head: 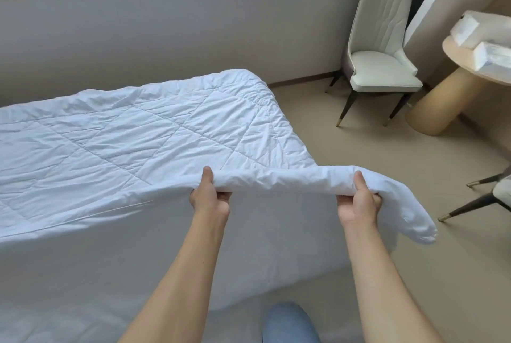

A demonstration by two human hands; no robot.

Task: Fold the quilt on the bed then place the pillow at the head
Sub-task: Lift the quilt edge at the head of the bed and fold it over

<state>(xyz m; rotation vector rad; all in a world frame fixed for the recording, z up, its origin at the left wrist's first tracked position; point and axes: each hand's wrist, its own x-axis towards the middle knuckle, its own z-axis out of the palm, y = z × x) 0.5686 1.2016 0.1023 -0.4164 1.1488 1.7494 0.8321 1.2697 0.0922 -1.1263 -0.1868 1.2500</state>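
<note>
Head view, both hands, left (209, 199), right (358, 201), gripping lifted quilt (154, 132) edge

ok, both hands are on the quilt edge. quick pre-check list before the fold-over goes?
1. Left hand grip on the quilt edge: ok, thumb on top, fingers under.
2. Right hand grip on the same edge: ok, same pinch.
3. Edge lifted off the bed: ok between the hands; further left it sags back down.
4. Corner under control: not ok, the corner flap hangs loose beyond the right hand.
5. Landing area on the quilt top: ok, nothing lying on it in view.
6. Pillow located: cannot tell, none in view.
</note>
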